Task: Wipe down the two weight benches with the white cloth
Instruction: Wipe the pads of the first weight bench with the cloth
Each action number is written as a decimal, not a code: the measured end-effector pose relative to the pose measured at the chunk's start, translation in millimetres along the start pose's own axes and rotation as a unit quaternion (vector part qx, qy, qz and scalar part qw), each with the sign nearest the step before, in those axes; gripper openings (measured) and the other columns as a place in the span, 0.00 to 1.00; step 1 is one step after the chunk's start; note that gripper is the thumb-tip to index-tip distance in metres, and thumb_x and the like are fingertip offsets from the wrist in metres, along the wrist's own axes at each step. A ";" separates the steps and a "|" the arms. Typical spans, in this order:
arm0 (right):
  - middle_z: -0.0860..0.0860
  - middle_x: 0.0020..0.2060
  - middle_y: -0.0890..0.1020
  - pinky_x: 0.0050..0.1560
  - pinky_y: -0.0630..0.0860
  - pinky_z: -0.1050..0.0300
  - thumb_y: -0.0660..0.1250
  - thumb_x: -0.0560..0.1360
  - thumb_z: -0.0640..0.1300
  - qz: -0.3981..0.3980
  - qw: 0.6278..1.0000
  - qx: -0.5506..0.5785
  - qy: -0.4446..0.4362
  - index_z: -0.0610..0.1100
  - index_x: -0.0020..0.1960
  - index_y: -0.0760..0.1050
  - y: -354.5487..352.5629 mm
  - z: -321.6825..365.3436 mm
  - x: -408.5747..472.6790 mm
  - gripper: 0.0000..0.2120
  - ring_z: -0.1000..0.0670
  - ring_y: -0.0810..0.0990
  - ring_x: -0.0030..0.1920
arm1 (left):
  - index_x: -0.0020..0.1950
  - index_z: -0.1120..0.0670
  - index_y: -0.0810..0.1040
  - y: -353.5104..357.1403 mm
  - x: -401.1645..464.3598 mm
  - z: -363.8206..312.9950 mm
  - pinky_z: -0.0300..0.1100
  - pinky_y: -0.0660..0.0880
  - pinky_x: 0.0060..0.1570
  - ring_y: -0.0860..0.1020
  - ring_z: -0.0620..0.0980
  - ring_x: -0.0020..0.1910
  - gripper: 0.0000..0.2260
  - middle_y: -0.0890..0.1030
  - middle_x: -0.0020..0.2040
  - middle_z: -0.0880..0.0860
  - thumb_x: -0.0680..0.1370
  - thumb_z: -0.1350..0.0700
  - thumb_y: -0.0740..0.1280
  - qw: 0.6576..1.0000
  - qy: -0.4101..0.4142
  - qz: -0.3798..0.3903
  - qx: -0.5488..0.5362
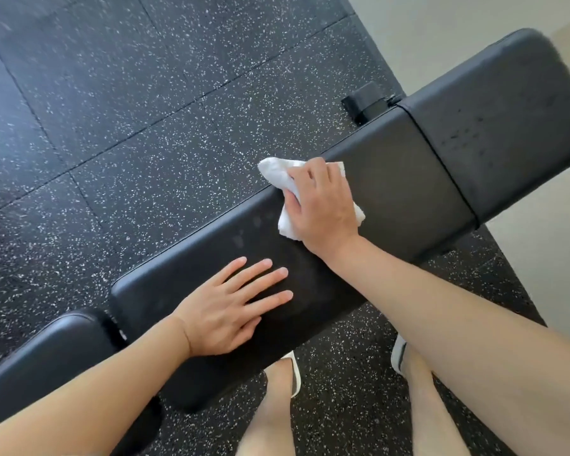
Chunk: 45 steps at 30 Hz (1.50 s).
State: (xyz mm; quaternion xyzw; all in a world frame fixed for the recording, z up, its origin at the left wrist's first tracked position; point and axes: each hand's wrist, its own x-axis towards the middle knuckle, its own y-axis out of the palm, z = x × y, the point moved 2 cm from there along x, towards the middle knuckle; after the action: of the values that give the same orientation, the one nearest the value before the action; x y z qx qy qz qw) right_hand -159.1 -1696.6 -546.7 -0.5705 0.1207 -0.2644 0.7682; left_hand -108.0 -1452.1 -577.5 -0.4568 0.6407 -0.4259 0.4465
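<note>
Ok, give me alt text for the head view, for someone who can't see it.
A right hand presses a crumpled white cloth onto the long black pad of a weight bench, while the left hand rests flat on the pad nearer its end. Speckled black rubber flooring lies beneath.

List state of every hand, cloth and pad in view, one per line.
Right hand: grips the cloth, pressing it on the long pad.
Left hand: flat on the long pad, fingers spread.
Cloth: bunched, at the pad's far edge.
Long pad: faint smudges near the cloth.
End pad: dark specks on top.
</note>
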 end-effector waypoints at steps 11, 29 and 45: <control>0.39 0.46 0.81 0.49 0.76 0.42 0.70 0.77 0.45 -0.003 0.981 0.055 -0.185 0.38 0.50 0.82 -15.7 -67.1 -5.9 0.10 0.37 0.78 0.43 | 0.71 0.50 0.77 -36.7 45.2 -43.0 0.64 0.70 0.69 0.75 0.63 0.70 0.22 0.76 0.72 0.54 0.76 0.56 0.65 0.981 -0.180 -0.039 -0.053; 0.43 0.54 0.76 0.51 0.75 0.44 0.67 0.82 0.46 0.000 0.995 0.093 -0.040 0.40 0.59 0.80 -111.8 -295.8 -50.5 0.11 0.42 0.72 0.51 | 0.72 0.56 0.77 -85.7 329.0 -35.1 0.63 0.65 0.73 0.72 0.65 0.69 0.20 0.75 0.72 0.58 0.79 0.57 0.65 0.911 -0.363 -0.185 -0.060; 0.44 0.49 0.80 0.50 0.72 0.48 0.64 0.79 0.52 -0.038 0.990 0.069 -0.113 0.42 0.48 0.80 -43.7 -238.7 116.0 0.14 0.41 0.75 0.49 | 0.68 0.59 0.76 -60.2 341.5 -35.0 0.66 0.65 0.73 0.73 0.67 0.66 0.21 0.75 0.70 0.59 0.76 0.57 0.64 0.881 -0.409 -0.234 -0.050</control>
State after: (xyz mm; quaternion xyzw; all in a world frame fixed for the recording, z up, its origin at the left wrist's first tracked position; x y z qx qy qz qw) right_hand -190.7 -1962.8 -568.4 -0.5468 -0.0073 -0.2349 0.8036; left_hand -192.1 -1790.3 -574.3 -0.7487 0.2961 -0.2602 0.5329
